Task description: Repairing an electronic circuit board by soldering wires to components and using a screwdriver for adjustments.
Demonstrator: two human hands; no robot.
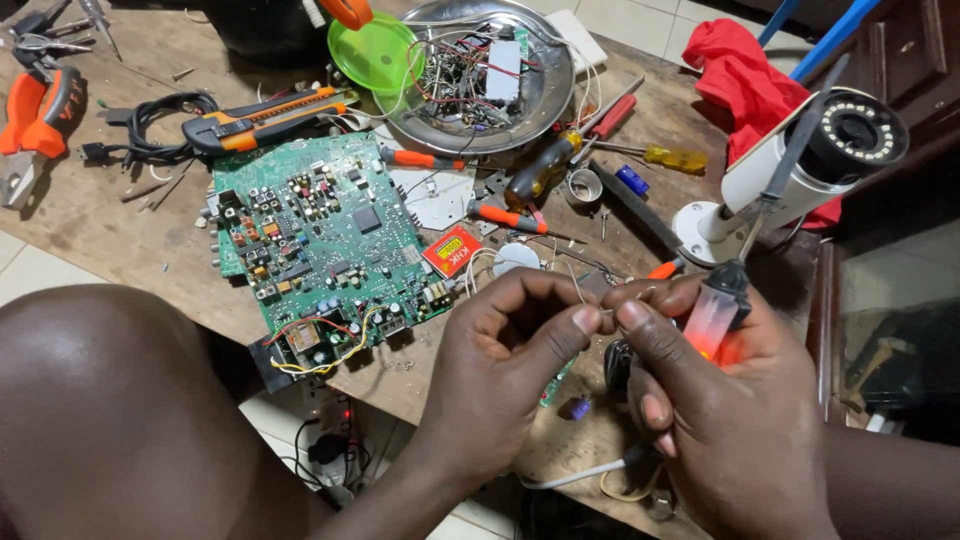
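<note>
Both hands (pixel 600 350) pinch a thin wire (pixel 578 285), right gripping a screwdriver (pixel 735 275); metal bowl (pixel 545 105) holds scrap wires (pixel 470 65).

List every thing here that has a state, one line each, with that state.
Left hand: pinching a thin wire.
Right hand: pinching the same wire, holding a soldering iron.
Soldering iron: handle glows red, tip up.
Circuit board: bare, flat on the table.
Metal bowl: full of wires and parts.
Security camera: on its side.
</note>
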